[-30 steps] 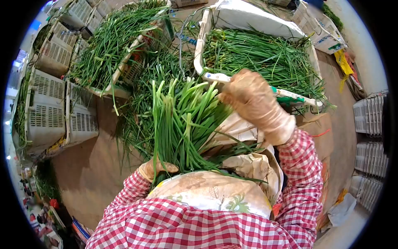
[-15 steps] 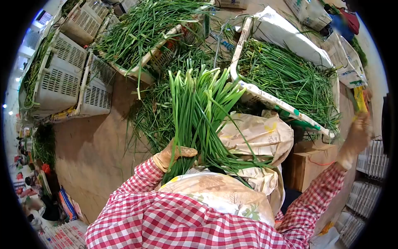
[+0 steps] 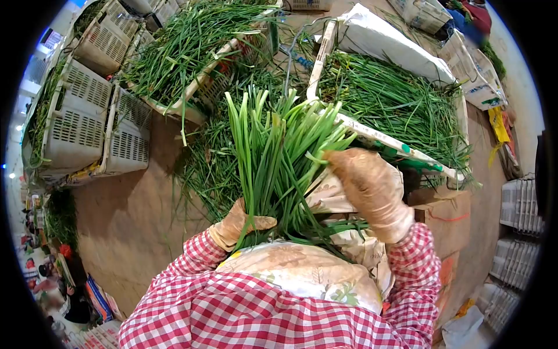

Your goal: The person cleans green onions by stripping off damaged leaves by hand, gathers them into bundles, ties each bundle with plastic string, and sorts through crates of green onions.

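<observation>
A bundle of long green stalks (image 3: 270, 157) stands upright over my lap, its pale ends fanned out at the top. My left hand (image 3: 241, 224), in a tan glove, grips it low, with the thumb across the front. My right hand (image 3: 369, 186), gloved too, is beside the bundle's upper right side, its fingers pinched at a pale stalk end. Whether that stalk belongs to the bundle I cannot make out. Under the bundle lies a pale printed apron (image 3: 302, 270) over my lap.
A white crate (image 3: 401, 150) heaped with green stalks stands ahead right, another crate (image 3: 200, 78) ahead left. Loose stalks (image 3: 212, 168) cover the floor between them. Stacked crates (image 3: 78, 125) stand at the left, a cardboard box (image 3: 447, 218) at the right. Part of a person (image 3: 474, 20) shows at the top right.
My right hand swung far out to the right, then came back to the bundle's upper right side. My left hand has kept its grip. The camera view has shifted.
</observation>
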`<state>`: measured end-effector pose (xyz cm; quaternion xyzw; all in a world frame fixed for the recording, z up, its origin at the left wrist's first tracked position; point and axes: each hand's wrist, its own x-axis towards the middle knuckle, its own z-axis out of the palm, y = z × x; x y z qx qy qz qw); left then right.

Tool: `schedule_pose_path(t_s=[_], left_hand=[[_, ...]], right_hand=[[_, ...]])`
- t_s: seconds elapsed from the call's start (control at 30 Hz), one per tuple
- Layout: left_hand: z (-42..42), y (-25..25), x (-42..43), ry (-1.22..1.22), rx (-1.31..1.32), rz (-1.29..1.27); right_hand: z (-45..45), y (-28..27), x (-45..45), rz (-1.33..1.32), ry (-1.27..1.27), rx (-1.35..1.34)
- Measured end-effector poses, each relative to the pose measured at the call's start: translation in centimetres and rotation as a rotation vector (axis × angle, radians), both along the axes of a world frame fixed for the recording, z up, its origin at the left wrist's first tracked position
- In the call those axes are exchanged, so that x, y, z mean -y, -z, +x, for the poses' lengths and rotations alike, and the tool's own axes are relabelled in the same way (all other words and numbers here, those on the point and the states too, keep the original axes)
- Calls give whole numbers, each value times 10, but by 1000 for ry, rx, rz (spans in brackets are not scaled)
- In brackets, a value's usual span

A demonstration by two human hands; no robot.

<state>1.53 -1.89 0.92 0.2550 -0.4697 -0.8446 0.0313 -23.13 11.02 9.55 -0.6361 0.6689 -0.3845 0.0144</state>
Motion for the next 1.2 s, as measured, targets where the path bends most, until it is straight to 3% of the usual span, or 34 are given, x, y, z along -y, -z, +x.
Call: schedule_pose_path(t_s=[0.03, 0.1, 0.17, 0.27, 0.3, 0.37, 0.4, 0.47, 0.5, 0.57, 0.63, 0.67, 0.7, 0.73, 0.87, 0.93, 0.97, 1.03, 1.07, 1.1, 1.17, 1.2], left_hand=[[-2, -2, 0, 4, -1, 5], [-6, -8, 0, -15, -68, -117], [-2, -8, -1, -29, -25, -82], [-3, -7, -1, 1, -9, -69], [-3, -4, -3, -31, -18, -76], [-7, -5, -6, -59, -26, -80], [-10, -10, -7, -114, 24, 55], [-12, -12, -8, -158, 80, 187], [-12, -8, -7, -92, 13, 60], [-10, 4, -1, -28, -60, -74], [3, 32, 12, -96, -149, 432], [21, 68, 18, 43, -213, 210], [33, 89, 25, 40, -217, 203], [44, 105, 32, 125, -88, 223], [58, 117, 48, 147, -140, 563], [53, 106, 48, 136, -169, 747], [47, 94, 46, 137, -177, 809], [18, 27, 29, 187, -130, 255], [15, 27, 28, 154, -145, 329], [13, 25, 27, 165, -146, 326], [11, 17, 24, 183, -201, 495], [10, 17, 23, 187, -213, 538]], right_hand=[[-13, -6, -4, -22, -2, -212], [-49, -7, -15, -30, 124, -357], [-84, -10, -33, -65, 339, -352], [-85, -20, -42, 210, 867, -462], [-72, -21, -41, 266, 812, -217], [-33, -14, -31, 130, 491, 660], [-12, -16, -21, 119, 413, 742], [21, -37, 3, 367, 370, 471], [23, -20, 12, 379, 309, 461], [36, -8, 18, 228, 333, 701], [27, -13, 11, 181, 275, 854], [14, -20, 2, 123, 261, 885], [2, -21, -3, 26, 383, 967], [-19, -32, -17, 52, 466, 882], [-93, -55, -87, -146, 832, 508], [-160, -47, -136, -618, 779, 292], [-148, -59, -129, -621, 785, 287], [-112, -91, -106, -695, 987, -293], [-118, -87, -112, -596, 1099, -567], [-112, -72, -120, -518, 881, -238], [-67, -55, -86, -317, 828, 481], [-59, -46, -71, -112, 697, 569]])
